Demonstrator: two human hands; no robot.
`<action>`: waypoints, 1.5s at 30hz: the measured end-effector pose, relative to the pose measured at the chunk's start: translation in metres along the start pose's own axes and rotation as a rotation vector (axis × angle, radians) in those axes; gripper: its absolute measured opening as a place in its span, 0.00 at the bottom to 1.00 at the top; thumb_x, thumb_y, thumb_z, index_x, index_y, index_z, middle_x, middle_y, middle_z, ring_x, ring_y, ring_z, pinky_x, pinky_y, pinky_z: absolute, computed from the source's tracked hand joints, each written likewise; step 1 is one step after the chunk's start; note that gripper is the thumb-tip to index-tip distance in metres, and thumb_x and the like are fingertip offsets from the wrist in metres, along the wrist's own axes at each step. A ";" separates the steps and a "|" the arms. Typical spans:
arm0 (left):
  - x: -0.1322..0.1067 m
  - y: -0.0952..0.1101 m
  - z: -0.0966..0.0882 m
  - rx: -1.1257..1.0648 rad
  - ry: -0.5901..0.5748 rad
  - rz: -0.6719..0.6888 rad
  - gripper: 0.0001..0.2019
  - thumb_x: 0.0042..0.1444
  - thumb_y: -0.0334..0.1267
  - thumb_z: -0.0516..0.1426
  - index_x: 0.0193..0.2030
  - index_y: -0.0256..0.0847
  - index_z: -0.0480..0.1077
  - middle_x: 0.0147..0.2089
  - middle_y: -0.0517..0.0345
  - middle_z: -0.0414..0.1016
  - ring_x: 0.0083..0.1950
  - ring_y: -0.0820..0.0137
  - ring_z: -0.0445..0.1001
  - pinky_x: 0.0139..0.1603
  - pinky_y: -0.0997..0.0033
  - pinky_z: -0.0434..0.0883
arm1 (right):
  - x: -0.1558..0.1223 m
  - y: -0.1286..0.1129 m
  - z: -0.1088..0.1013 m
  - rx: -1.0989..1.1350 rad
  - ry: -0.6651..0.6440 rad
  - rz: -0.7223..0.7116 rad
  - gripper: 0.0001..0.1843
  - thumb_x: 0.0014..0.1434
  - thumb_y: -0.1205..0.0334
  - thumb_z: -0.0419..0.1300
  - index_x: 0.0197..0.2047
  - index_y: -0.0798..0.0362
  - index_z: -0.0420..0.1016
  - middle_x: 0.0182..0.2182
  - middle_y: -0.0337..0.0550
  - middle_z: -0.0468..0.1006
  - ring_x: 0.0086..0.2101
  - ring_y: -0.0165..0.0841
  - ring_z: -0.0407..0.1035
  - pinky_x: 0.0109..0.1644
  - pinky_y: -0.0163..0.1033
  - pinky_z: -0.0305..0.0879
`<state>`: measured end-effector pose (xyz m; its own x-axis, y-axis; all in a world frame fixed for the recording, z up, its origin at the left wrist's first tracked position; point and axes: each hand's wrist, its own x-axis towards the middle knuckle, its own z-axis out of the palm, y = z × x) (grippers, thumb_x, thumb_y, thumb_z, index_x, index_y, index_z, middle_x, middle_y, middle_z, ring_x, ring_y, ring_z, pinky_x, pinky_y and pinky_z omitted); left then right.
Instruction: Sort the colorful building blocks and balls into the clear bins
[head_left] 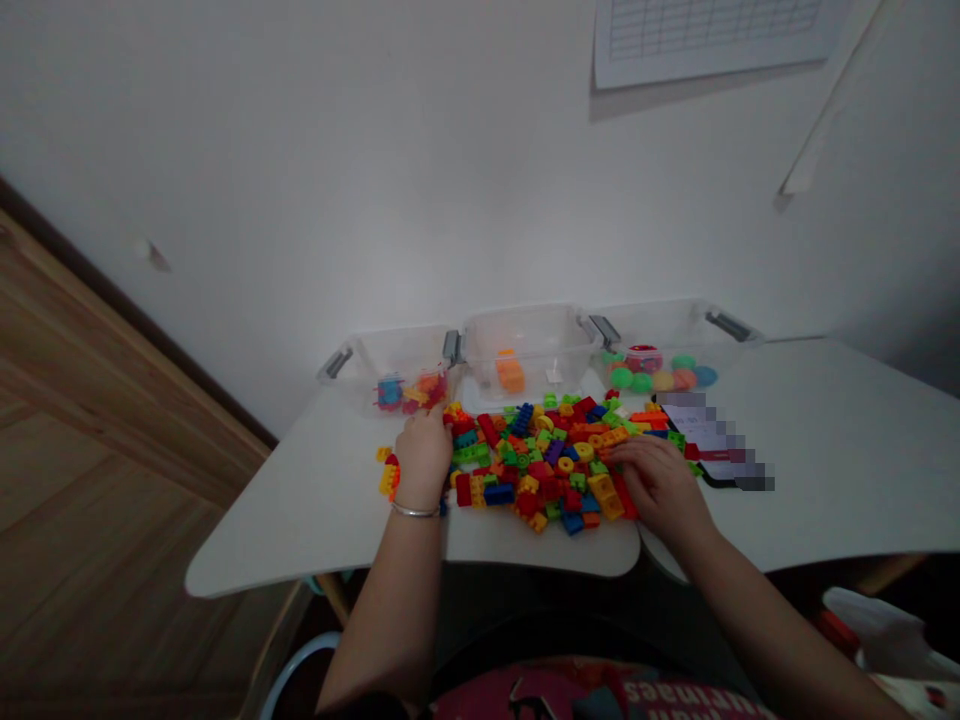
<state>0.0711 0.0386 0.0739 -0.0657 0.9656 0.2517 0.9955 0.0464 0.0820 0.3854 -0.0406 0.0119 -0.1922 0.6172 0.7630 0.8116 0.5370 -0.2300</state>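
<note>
A wide heap of colourful plastic building bricks (551,470) lies on the white table, mixed with a few ring-shaped pieces. My left hand (422,455), with a bangle at the wrist, is over the heap's left edge. One finger stretches forward; the others are partly hidden, and I see nothing held. At the heap's right side, my right hand (664,485) rests with fingers extended onto the bricks, near an orange brick (613,437). Its fingertips are partly lost among the pieces. A few yellow and orange bricks (388,478) lie left of my left hand.
Behind the heap stand a left clear bin (401,350) with colourful pieces, a middle clear bin (536,325) with an orange block (510,372), and a right clear bin (667,320) with round pieces. A phone-like device (709,440) lies at right. A seam divides the tables.
</note>
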 end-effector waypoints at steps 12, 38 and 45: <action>0.011 -0.005 0.003 -0.384 0.192 0.152 0.17 0.57 0.29 0.57 0.53 0.39 0.74 0.48 0.46 0.75 0.52 0.58 0.73 0.56 0.57 0.71 | 0.000 0.000 0.001 0.007 -0.003 0.022 0.10 0.60 0.71 0.53 0.37 0.49 0.75 0.36 0.42 0.81 0.42 0.39 0.72 0.50 0.48 0.68; 0.069 -0.024 -0.010 -0.694 0.734 0.047 0.12 0.53 0.32 0.61 0.45 0.39 0.70 0.43 0.55 0.69 0.46 0.67 0.72 0.51 0.66 0.72 | 0.001 0.000 0.000 0.038 -0.002 0.043 0.10 0.59 0.70 0.54 0.37 0.49 0.75 0.36 0.42 0.81 0.42 0.38 0.73 0.50 0.49 0.69; 0.068 -0.021 -0.010 -0.543 0.597 0.069 0.13 0.56 0.31 0.58 0.48 0.41 0.71 0.47 0.53 0.71 0.45 0.66 0.74 0.51 0.65 0.71 | 0.000 0.000 0.000 0.052 -0.016 0.080 0.11 0.59 0.69 0.54 0.36 0.49 0.76 0.36 0.43 0.82 0.42 0.39 0.73 0.51 0.50 0.69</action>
<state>0.0453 0.1010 0.0992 -0.1831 0.6554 0.7327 0.8372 -0.2868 0.4657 0.3853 -0.0407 0.0119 -0.1375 0.6681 0.7313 0.7949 0.5149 -0.3210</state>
